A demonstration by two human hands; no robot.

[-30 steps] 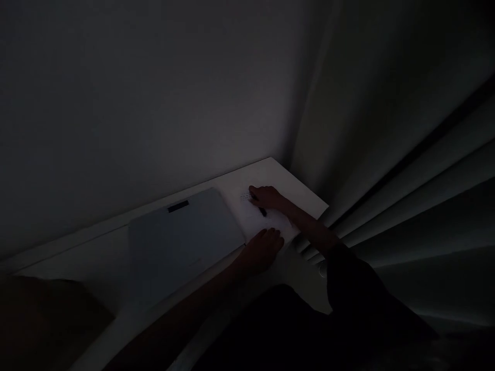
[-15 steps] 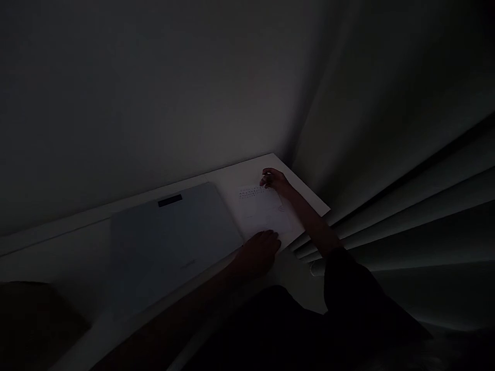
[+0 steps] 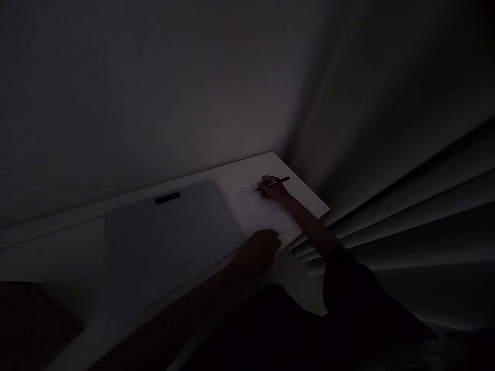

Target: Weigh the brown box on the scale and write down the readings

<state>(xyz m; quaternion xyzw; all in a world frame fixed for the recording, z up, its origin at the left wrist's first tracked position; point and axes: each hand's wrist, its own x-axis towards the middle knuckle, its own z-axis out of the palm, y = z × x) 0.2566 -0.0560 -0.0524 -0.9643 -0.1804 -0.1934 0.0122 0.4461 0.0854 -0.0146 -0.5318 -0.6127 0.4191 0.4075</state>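
Observation:
A white sheet of paper [image 3: 259, 214] with rows of dark marks near its top lies on the pale desk. My right hand [image 3: 273, 189] is closed round a dark pen [image 3: 284, 180], its tip at the marked rows and its rear end pointing right. At the paper's lower edge rests my left hand [image 3: 261, 250], palm down, its fingers lying on the sheet. The picture is very dark.
A large grey-blue flat panel [image 3: 166, 247] with a small black strip [image 3: 167, 198] lies left of the paper. The desk [image 3: 305, 198] meets a wall behind. Curtain folds [image 3: 406, 206] hang at the right. A dark shape [image 3: 34, 319] is at the lower left.
My right hand has turned and lowered onto the marked rows, and the pen now shows clearly in it. My left hand has stayed in place.

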